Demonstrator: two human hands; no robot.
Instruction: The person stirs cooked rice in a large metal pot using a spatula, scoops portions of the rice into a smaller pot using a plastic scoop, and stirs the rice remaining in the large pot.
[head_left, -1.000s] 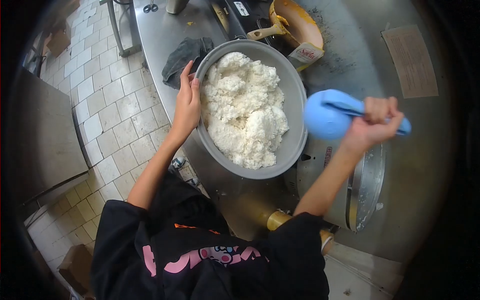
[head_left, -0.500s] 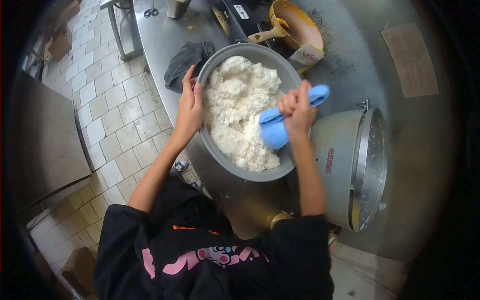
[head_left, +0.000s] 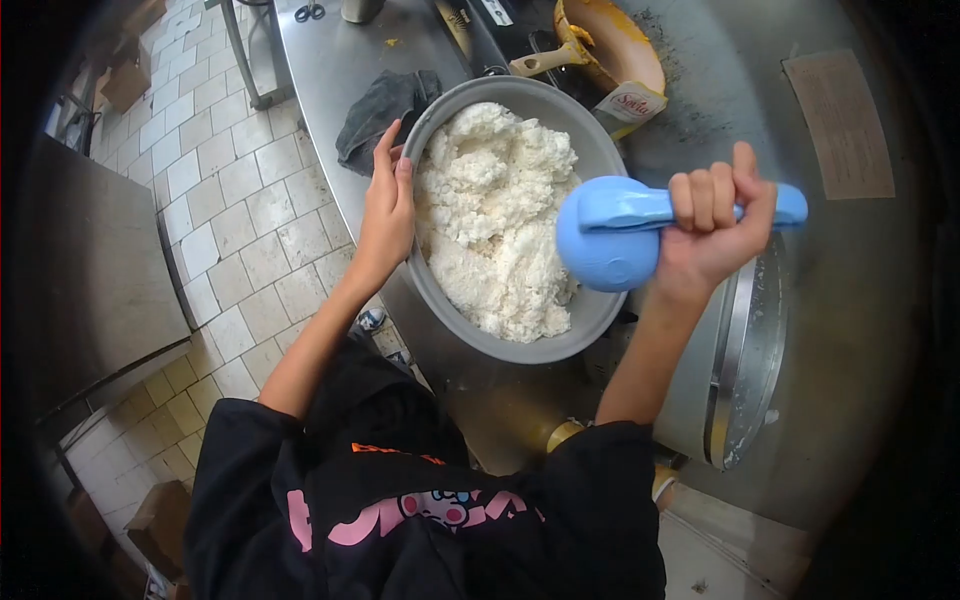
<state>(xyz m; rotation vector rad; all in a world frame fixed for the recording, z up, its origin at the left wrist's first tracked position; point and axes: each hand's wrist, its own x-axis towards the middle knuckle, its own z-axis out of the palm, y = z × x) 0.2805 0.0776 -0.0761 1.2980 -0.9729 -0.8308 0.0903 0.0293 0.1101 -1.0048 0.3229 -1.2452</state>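
A large grey metal bowl [head_left: 447, 318] holds a heap of white cooked rice [head_left: 500, 190], with a hollow near its middle. My left hand [head_left: 387, 215] grips the bowl's left rim, fingers along the outer side. Raised above the bowl's right edge, my right hand [head_left: 715, 220] is closed around the handle of a blue plastic scoop [head_left: 608, 245]. The scoop's rounded underside faces up toward me, so its inside is hidden. It hides part of the bowl's right rim.
Right of the bowl, a big rice cooker [head_left: 735, 370] lies tilted, partly behind my right arm. A stained orange-yellow tub [head_left: 625, 55] and a brush-like handle [head_left: 548, 62] are beyond the bowl. A dark cloth [head_left: 385, 120] lies left, with scissors [head_left: 310, 12] farther back on the steel counter [head_left: 330, 70].
My right hand has lifted the scoop up from the rice and moved it right, turning its underside upward. My left hand stays on the bowl's rim; the view has shifted slightly.
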